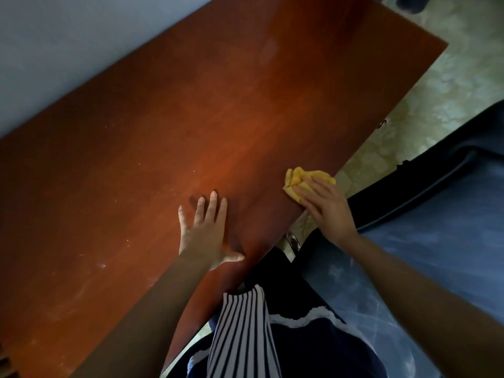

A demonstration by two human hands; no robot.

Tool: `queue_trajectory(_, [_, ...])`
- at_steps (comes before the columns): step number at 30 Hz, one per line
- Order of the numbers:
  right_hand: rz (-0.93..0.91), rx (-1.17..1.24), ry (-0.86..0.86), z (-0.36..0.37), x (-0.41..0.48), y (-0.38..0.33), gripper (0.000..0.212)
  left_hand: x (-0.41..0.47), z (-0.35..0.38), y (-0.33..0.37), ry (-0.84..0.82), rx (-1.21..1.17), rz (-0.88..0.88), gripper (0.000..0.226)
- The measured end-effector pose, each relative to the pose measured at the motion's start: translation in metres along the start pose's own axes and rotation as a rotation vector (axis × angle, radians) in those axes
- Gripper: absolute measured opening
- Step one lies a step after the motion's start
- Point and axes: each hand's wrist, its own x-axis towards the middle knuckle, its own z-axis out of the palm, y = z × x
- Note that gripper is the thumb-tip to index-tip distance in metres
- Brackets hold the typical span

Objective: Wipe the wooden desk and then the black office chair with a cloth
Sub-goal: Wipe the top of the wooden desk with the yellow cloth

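The reddish-brown wooden desk (191,118) runs slantwise across the view, with dust specks and smears toward its lower left. My left hand (204,233) lies flat on the desk top, fingers straight and spread. My right hand (326,207) presses a crumpled yellow cloth (298,178) onto the desk's near edge, fingers laid over the cloth. A dark padded seat edge (436,170) at the right may be the black office chair; I cannot tell for sure.
A pale blue wall (68,45) runs along the desk's far side. Patterned light floor (450,85) shows to the right of the desk. My dark clothes and a striped cloth (240,331) hang below, against the desk's near edge.
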Motion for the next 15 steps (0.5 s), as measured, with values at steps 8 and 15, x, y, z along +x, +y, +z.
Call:
queue_trajectory(8, [0.147,-0.075,-0.031,-0.018,0.091,0.032,0.032,0.001,-0.002,0.004,0.024,-0.02,-0.011,0.122])
queue_trajectory(15, [0.243,-0.18,-0.131,0.008,0.154,-0.011,0.04,0.003,-0.01,-0.001,-0.012,-0.101,-0.018,0.101])
